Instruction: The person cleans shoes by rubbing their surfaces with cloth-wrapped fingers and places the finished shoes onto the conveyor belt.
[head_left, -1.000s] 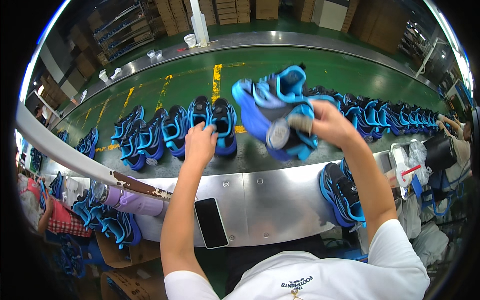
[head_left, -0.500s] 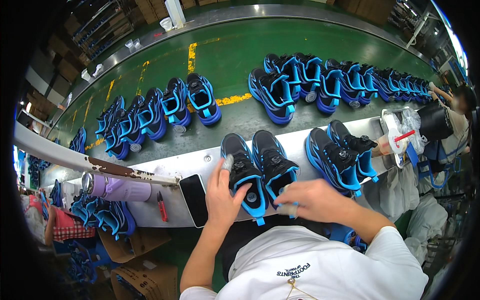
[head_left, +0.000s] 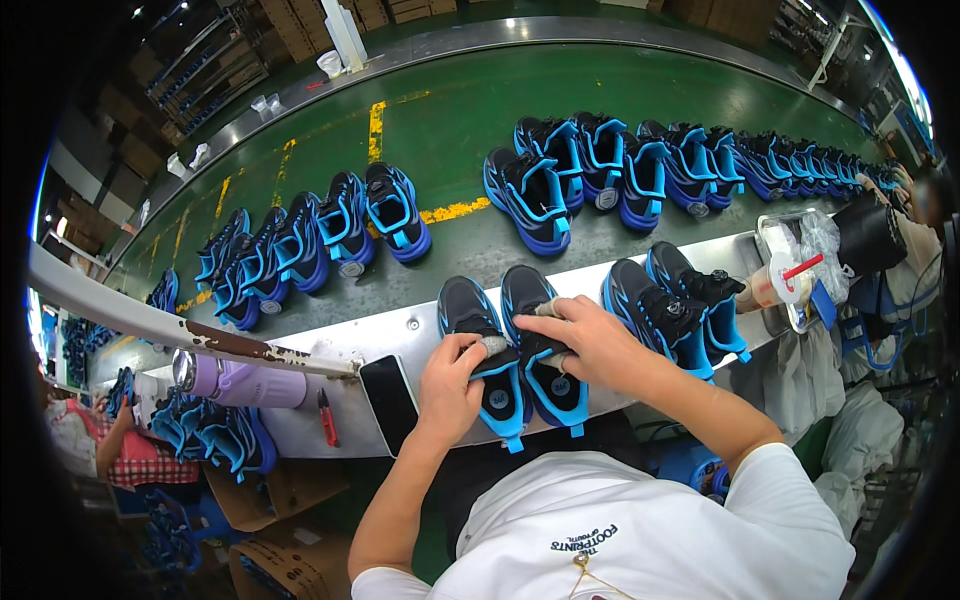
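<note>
Two black and blue sneakers stand side by side in front of me, toes pointing away: a left sneaker (head_left: 466,300) and a right sneaker (head_left: 526,286). My left hand (head_left: 452,388) pinches the tongue of the left one, a grey covering on one fingertip. Over the other sneaker's laces, my right hand (head_left: 592,342) has its fingers closed on the tongue, also with pale finger coverings. Both tongues are lifted, and round pale stickers show on the insoles. Another pair of sneakers (head_left: 640,305) sits just to the right on the same metal ledge.
A phone (head_left: 388,402), a red cutter (head_left: 327,420) and a purple bottle (head_left: 255,384) lie left on the ledge (head_left: 412,325), below a chipped white pole (head_left: 200,335). Rows of sneakers stand on the green belt (head_left: 450,130). At right are a drink cup (head_left: 775,285) and a plastic tray (head_left: 800,310).
My right hand has moved from the right sneaker's heel up and left to its tongue. My left hand has closed on the left sneaker's tongue. The view has shifted slightly.
</note>
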